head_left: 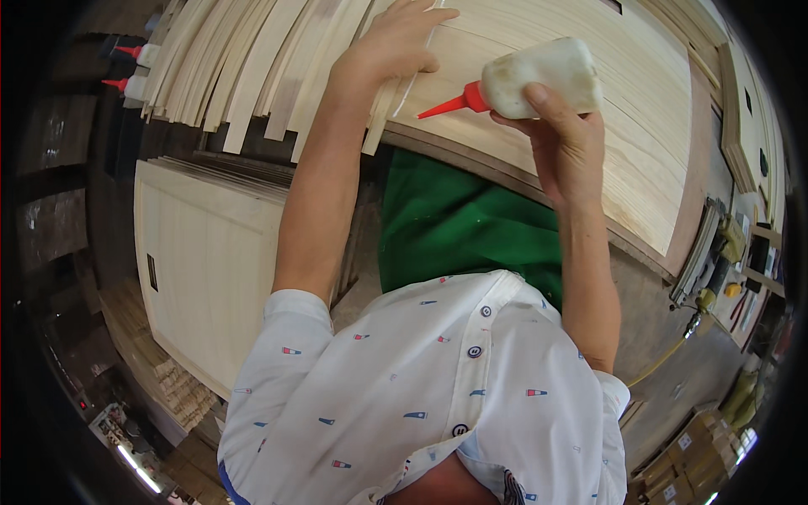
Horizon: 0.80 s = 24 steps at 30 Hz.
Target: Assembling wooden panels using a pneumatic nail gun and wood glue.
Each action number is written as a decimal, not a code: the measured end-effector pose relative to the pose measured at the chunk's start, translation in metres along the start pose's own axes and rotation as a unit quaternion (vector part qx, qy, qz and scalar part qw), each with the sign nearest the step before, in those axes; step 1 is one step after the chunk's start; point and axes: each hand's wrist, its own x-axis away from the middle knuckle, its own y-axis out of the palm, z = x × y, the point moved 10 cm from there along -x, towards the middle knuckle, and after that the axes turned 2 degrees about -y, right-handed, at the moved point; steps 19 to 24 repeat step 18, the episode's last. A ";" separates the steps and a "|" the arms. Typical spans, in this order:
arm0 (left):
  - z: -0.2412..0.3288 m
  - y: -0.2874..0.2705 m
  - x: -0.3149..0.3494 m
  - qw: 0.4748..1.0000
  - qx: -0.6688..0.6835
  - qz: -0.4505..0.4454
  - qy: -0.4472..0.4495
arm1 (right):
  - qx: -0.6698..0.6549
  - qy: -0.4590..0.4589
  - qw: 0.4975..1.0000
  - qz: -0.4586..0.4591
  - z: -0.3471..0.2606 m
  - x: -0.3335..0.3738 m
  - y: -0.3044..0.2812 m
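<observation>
My right hand (562, 139) is wrapped round a whitish glue bottle (551, 71). The bottle lies tilted on its side above the board, its red nozzle (443, 103) pointing left and down. Just left of the nozzle tip, a line of white glue (410, 86) runs along a narrow wooden strip (378, 128). My left hand (394, 40) lies over that strip with fingers stretched out and thumb apart, holding nothing that I can see. Under the bottle is a pale wooden panel (644, 126) with a darker edge.
Many loose wooden strips (244, 59) lie side by side at the left. Two more red-nozzled bottles (135, 87) stand beyond them. Stacked panels (206, 261) are at lower left, other panels (741, 126) at far right. Tools and a yellow hose (661, 362) are at right.
</observation>
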 end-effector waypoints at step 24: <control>-0.010 0.011 -0.003 0.999 0.013 -0.021 -0.031 | 0.108 -0.042 0.992 0.050 -0.002 0.005 -0.001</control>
